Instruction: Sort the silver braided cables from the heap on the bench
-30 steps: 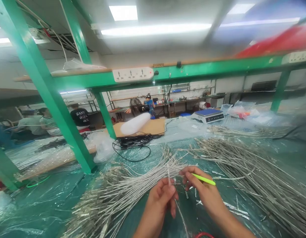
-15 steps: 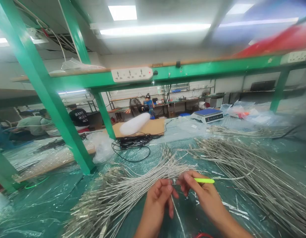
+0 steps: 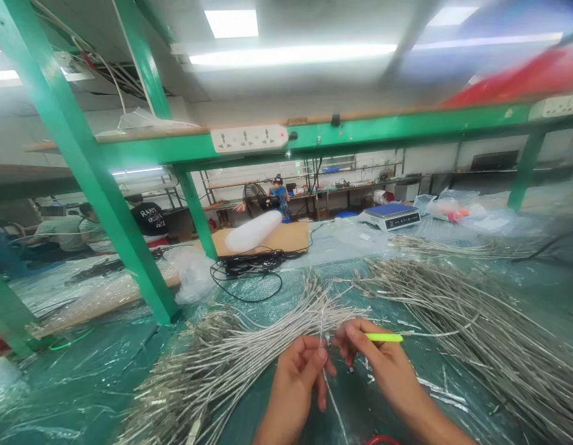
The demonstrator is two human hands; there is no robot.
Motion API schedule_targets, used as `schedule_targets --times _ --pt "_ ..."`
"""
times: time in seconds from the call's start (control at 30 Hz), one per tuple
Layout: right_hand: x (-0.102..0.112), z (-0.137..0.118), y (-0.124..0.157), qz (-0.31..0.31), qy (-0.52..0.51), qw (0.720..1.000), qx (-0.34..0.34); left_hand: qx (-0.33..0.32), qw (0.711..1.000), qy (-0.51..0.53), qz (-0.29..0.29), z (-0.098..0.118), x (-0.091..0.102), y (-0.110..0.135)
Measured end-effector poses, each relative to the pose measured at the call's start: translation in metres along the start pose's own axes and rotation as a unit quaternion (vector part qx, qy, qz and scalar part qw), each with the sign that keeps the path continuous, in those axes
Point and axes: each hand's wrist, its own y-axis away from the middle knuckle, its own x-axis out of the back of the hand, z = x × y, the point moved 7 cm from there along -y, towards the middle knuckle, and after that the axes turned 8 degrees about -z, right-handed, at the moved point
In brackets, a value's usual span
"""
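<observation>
My left hand [image 3: 301, 374] pinches a thin silvery braided cable [image 3: 335, 405] between thumb and fingertips. The cable's upper end stands up above the fingers and its lower part runs down toward the bottom edge. Just to the right, my right hand [image 3: 376, 352] is closed around a slim tool with a neon yellow handle [image 3: 383, 337]; its working end is hidden by the fingers. The right fingertips are close to the cable, and I cannot tell whether they touch it. Behind the left hand lies a large bundle of similar braided cables [image 3: 235, 352].
A second heap of cables [image 3: 453, 309] spreads on the right. Bits of foil [image 3: 446, 395] lie near my right wrist. Behind are coiled black cables [image 3: 253, 264], a scale [image 3: 390, 216] and plastic bags [image 3: 453, 204]. A green post [image 3: 123, 241] stands left. People sit farther back.
My left hand and the cable's upper end have shifted slightly to the right. The right hand stays almost where it was, with the neon yellow tool still in it.
</observation>
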Motion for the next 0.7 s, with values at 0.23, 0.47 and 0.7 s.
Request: schedule_targets --times 0.23,0.47,0.7 --pt "0.0009 -0.0025 0.0004 0.0 -0.007 1.0 -0.002 0.011 1.0 -0.009 0.004 0.0023 -0.001 0.0012" --pt "0.0 -0.0021 -0.0006 -0.001 -0.032 0.999 -0.011 0.008 1.0 -0.022 0.001 0.0051 -0.0016 0.0016" --pt "-0.0004 0.0061 -0.0037 -0.014 -0.107 0.993 -0.045 0.024 1.0 -0.01 -0.015 0.0023 -0.0051 0.0007"
